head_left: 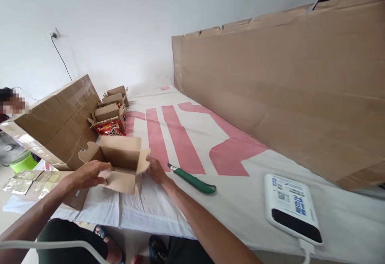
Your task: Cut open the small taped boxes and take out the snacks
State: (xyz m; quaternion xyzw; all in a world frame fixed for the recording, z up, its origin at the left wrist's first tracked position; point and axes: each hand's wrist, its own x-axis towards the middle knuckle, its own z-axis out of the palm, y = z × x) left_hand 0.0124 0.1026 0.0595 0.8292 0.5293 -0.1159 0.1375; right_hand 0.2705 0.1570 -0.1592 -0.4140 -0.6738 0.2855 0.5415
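Observation:
An open cardboard box (118, 157) with its flaps spread sits near the front edge of the table; its inside looks bare where I can see it. My left hand (92, 173) grips the box at its near left side, fingers over the front flap. At the right side, my right hand (156, 170) holds the box by the end flap, its fingers partly hidden behind the cardboard. A green-handled utility knife (192, 180) lies on the cloth just right of my right hand, its blade end pointing toward the box.
Several small open boxes (106, 112), with a red food packet (110, 128) showing, line the far left. Large taped cartons (72, 113) stand beside them. A tall cardboard panel (279, 79) borders the right. A white power bank (291, 206) with a cable lies near right. Another person (12, 103) is far left.

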